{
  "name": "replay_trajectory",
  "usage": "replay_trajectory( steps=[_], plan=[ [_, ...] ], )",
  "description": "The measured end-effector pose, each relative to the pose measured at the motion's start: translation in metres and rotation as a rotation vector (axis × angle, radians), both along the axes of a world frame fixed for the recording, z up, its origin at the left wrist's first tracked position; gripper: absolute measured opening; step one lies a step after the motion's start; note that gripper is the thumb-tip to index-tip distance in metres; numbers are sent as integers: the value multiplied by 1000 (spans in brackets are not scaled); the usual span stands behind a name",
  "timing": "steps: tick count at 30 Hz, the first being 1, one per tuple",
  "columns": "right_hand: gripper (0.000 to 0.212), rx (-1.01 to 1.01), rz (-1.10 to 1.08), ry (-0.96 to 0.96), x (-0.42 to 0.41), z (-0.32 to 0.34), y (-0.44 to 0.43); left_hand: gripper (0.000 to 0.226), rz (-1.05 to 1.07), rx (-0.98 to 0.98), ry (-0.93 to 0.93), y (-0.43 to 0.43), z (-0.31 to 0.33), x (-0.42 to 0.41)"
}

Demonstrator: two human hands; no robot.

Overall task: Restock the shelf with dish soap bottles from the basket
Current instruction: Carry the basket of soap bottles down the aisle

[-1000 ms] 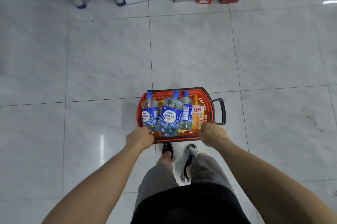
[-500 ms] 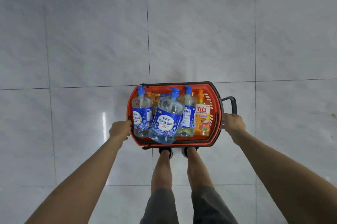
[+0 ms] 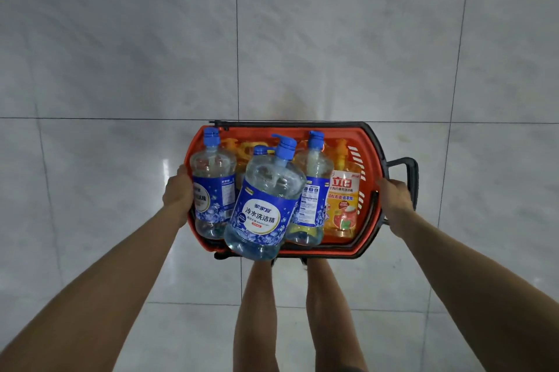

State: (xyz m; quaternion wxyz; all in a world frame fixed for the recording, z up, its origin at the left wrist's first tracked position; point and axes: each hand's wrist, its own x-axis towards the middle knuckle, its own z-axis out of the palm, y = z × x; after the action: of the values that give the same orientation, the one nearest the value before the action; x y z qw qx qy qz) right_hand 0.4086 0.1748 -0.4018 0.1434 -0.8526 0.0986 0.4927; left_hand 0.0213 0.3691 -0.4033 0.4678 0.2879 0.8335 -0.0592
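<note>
I carry a red plastic basket with black trim in front of me, above the floor. My left hand grips its left rim and my right hand grips its right rim beside the black handle. Inside stand several dish soap bottles. A large clear one with a blue label and pump leans toward me over the near rim. Two more blue-labelled bottles flank it, one at the left and one right of centre. An orange bottle stands at the right. No shelf is in view.
Pale grey glossy floor tiles fill the view all round. My bare legs show below the basket.
The basket has risen closer to the camera and looks larger. My hands moved from its near rim to its two sides. The boxes and ladder at the far edge have left the view.
</note>
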Motion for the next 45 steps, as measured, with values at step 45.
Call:
replay_trajectory(
  steps=[45],
  plan=[
    [30, -100, 298, -78, -5, 205, -118, 87, -162, -101, 6, -78, 206, -42]
  ],
)
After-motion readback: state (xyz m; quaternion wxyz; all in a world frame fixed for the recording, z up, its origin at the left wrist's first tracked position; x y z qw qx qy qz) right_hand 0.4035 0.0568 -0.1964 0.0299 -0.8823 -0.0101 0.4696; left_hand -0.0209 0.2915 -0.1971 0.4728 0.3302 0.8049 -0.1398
